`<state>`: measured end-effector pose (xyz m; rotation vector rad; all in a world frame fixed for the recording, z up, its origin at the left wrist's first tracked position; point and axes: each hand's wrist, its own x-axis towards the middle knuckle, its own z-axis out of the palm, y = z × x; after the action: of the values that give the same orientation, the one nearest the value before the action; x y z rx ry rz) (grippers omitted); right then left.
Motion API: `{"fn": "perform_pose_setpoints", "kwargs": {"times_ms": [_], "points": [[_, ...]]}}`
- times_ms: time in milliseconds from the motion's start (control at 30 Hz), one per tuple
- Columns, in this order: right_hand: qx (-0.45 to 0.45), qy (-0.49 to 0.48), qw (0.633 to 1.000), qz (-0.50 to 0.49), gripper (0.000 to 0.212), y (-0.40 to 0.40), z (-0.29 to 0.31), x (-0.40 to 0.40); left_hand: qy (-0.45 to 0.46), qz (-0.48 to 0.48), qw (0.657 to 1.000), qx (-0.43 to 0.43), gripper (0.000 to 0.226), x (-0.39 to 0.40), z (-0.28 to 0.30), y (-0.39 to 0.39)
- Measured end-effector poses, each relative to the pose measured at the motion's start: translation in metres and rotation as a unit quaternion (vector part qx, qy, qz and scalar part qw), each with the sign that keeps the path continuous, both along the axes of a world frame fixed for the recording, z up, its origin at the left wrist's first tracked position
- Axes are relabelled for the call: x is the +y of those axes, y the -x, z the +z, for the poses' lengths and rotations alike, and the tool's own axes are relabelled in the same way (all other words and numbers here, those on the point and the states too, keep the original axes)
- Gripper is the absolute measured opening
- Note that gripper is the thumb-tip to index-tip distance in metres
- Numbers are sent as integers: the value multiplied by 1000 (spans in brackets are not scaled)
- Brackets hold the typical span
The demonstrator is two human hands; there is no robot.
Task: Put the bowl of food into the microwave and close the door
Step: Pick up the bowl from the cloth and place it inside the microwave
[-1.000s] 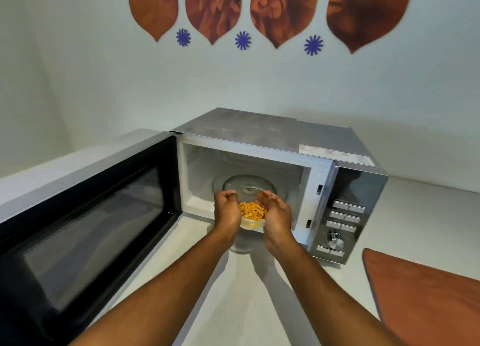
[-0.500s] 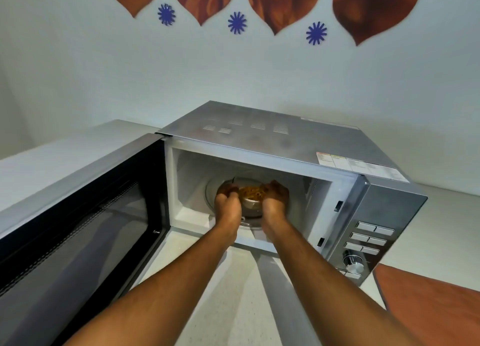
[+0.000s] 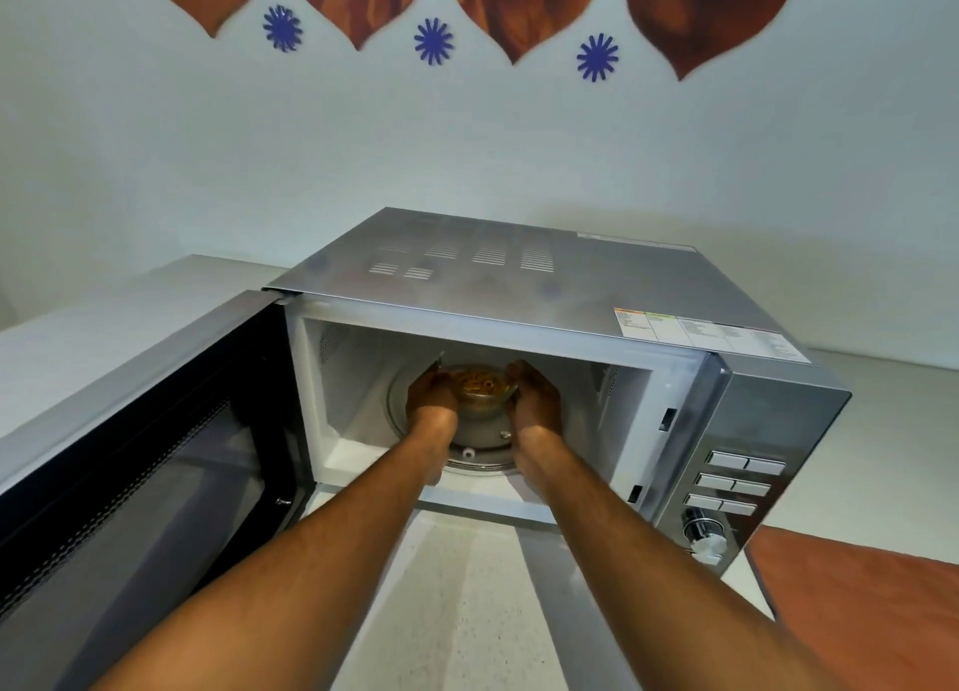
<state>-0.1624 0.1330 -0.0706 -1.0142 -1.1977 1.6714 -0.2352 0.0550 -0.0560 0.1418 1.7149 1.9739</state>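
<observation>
A silver microwave (image 3: 545,275) stands on the white counter with its door (image 3: 129,462) swung wide open to the left. Both my arms reach into the cavity. My left hand (image 3: 430,394) and my right hand (image 3: 534,397) cup a small clear bowl of orange-yellow food (image 3: 480,387) from either side. The bowl is over the middle of the glass turntable (image 3: 477,446). Whether it rests on the turntable or hovers just above it is hidden by my hands.
The control panel (image 3: 737,488) with buttons and a knob is on the microwave's right front. An orange-brown mat (image 3: 861,607) lies on the counter (image 3: 467,612) at the right. The open door fills the left foreground. A decorated wall stands behind.
My hands have carried the bowl from in front of the opening into the cavity, over the turntable's middle. My head has moved closer, so the microwave looks larger.
</observation>
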Motion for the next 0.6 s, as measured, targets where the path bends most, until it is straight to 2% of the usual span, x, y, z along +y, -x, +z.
{"fn": "perform_pose_setpoints", "kwargs": {"times_ms": [100, 233, 600], "points": [[-6, -12, 1000, 14, 22, 2, -2, 5, -11, -2, 1000, 27, 30, 4, -3, 7], [-20, -7, 1000, 11, 27, 4, -6, 9, 2, -16, 1000, 27, 21, 5, -5, 13], [-8, -9, 1000, 8, 28, 4, -7, 9, 64, -31, 996, 60, 30, 10, -9, 18]]}}
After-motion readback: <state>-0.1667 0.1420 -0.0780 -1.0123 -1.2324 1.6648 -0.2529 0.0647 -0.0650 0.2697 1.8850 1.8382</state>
